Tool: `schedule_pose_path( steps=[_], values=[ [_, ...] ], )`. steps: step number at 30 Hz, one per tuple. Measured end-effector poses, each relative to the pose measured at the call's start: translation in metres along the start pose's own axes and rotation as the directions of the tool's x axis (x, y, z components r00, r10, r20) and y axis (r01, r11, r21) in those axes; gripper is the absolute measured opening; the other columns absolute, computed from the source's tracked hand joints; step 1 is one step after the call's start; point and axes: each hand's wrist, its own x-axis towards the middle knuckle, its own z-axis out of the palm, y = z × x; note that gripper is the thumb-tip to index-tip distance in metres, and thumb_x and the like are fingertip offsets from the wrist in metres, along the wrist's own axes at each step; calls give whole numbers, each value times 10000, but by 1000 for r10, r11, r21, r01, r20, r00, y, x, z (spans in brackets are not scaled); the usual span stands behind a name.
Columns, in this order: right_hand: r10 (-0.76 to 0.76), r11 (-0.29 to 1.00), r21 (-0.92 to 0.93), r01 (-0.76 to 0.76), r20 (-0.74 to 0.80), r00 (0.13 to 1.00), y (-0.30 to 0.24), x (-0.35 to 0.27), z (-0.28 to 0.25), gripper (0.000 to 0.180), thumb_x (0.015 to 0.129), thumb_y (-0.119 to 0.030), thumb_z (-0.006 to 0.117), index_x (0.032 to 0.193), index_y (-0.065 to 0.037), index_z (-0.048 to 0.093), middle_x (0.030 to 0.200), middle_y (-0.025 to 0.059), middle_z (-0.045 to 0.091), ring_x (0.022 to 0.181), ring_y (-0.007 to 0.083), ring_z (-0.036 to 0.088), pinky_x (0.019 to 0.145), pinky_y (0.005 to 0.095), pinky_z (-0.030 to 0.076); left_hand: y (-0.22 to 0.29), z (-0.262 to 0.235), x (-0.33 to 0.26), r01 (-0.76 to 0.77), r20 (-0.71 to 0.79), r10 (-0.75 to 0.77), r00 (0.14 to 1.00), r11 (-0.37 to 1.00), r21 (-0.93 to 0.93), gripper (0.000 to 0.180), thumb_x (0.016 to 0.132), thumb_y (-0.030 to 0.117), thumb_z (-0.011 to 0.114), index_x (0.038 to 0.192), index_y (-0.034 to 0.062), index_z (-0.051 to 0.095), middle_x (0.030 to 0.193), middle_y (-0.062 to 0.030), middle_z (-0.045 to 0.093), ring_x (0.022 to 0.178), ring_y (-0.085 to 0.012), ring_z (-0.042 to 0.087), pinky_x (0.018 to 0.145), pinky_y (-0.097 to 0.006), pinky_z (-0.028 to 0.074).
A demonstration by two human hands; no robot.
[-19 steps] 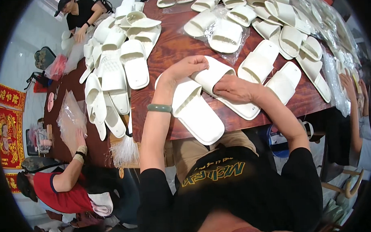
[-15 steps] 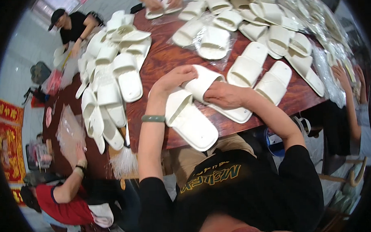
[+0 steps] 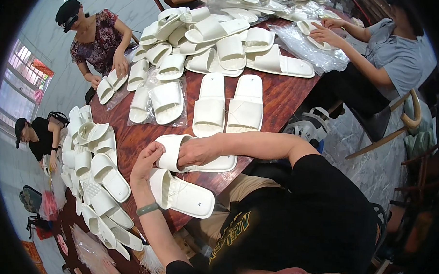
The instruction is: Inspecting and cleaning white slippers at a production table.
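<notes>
Head view, looking down on a long dark red wooden table (image 3: 276, 99) crowded with white slippers; the right hand (image 3: 200, 151) lies closed over the strap end of a white slipper (image 3: 215, 162), fingers curled round it, the sole flat on the wood at the near table edge; the left hand (image 3: 147, 161) sits just beside that grip, fingertips pinched on the same slipper's strap edge, a green bangle (image 3: 147, 209) on the wrist; directly below both hands a second white slipper (image 3: 183, 195) rests sole down, half over the table edge, near the left wrist and not held. Beyond the grip, a neat pair of slippers (image 3: 228, 105) stands side by side; to its left another pair sits inside a clear plastic bag (image 3: 156, 103); farther off, a loose heap of slippers (image 3: 211, 38) fills the far end. Left of the left hand, a stacked row of slippers (image 3: 97, 175) runs along the table. Around it, a person in a patterned top (image 3: 97, 42) handles a slipper; a person in a grey shirt (image 3: 395, 58) on a wooden chair (image 3: 403, 123) works on bagged slippers; a person in black (image 3: 41, 138) sits by a bright window (image 3: 19, 91); pale tiled floor all round.
</notes>
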Motion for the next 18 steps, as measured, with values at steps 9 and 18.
schedule_pose_path(
  steps=[9, 18],
  values=[
    [-44, 996, -87, 31, -156, 987, -16, -1, -14, 200, 796, -177, 634, 953, -64, 581, 836, 78, 603, 662, 284, 582, 548, 378, 455, -17, 2, 8, -158, -346, 337, 876, 877, 455, 165, 948, 182, 461, 888, 39, 517, 759, 10, 528, 698, -81, 498, 627, -238, 400],
    [237, 949, -95, -302, -418, 877, 9, 60, 4, 281, 813, -102, 576, 1072, -10, 516, 1051, 156, 558, 972, 338, 535, 796, 393, 458, -8, 12, -14, 74, -383, 790, 479, 398, 914, 68, 835, -14, 471, 901, 2, 471, 795, -209, 559, 758, -404, 534, 663, -475, 402]
  ],
)
